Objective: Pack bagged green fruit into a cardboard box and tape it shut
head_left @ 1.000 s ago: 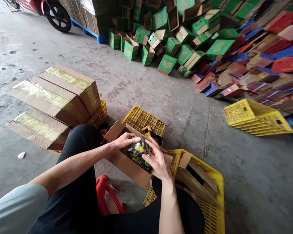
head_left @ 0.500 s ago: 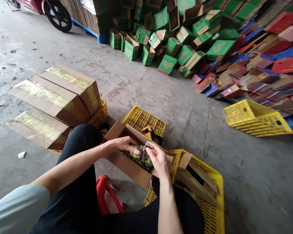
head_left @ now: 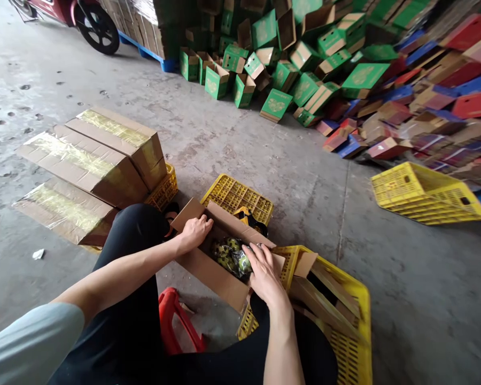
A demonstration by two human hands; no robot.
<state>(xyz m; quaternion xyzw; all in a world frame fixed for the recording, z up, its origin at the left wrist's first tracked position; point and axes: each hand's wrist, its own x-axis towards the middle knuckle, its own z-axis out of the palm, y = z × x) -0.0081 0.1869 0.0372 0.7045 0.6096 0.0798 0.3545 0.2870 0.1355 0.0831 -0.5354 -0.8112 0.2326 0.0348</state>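
An open cardboard box (head_left: 214, 272) sits tilted between my knees. Inside lies a clear plastic bag of round green fruit (head_left: 229, 254) with dark patches. My right hand (head_left: 266, 275) rests on the bag's right end, fingers stretched out and slightly apart. Over the left end of the box is my left hand (head_left: 197, 233), its fingers curled together by the inner wall; what they hold, if anything, is hidden. A yellow and black tape dispenser (head_left: 246, 215) stands just beyond the box, partly covered by its far wall.
Taped cartons (head_left: 76, 155) stand at left. A yellow crate (head_left: 363, 342) with folded cardboard is at right, a red stool (head_left: 170, 315) below. An upturned yellow crate (head_left: 240, 195) and another yellow crate (head_left: 425, 192) lie ahead, before piled green boxes (head_left: 276, 104).
My left hand has left the bag and moved left to the box's end, its fingers curling. The bag now sits lower in the box, with my right hand laid flatter on it.
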